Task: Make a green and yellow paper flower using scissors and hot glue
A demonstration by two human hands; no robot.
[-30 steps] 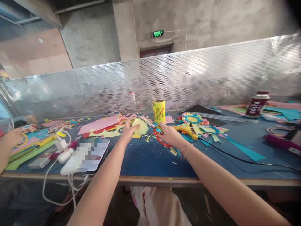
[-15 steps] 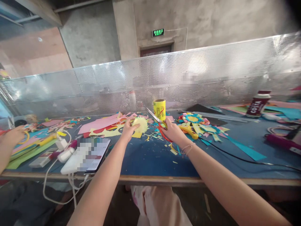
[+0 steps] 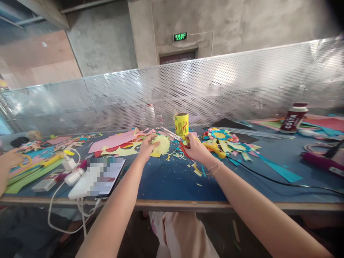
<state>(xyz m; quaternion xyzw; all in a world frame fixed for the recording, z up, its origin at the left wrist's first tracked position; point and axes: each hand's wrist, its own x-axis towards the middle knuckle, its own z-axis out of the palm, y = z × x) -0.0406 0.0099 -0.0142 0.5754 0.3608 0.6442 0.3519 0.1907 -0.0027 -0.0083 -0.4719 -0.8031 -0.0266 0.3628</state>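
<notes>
Head view, left hand: left hand (image 3: 146, 147) over mid-tabletop, grip pinching a round yellow paper piece (image 3: 162, 143), thumb on top.
Head view, right hand: right hand (image 3: 197, 150) just beside it, grip closed through the red loops of the scissors (image 3: 176, 137). The blades point at the paper; whether they touch it, cannot tell.
Edges: the wooden near edge of the tabletop (image 3: 172, 181) runs under both forearms. A perforated metal screen (image 3: 228, 86) walls the far side.
Open room: bare blue strip between the hands and the near edge, with a phone (image 3: 107, 175) to its left and a black cable (image 3: 268, 179) to its right.
Crowded: yellow roll (image 3: 181, 125) upright just behind the scissors; paper scraps (image 3: 120, 145) behind the left hand.
Hidden: scissor loops mostly under fingers; phone screen blurred; another person's hand (image 3: 8, 159) cut off at the left frame edge.
</notes>
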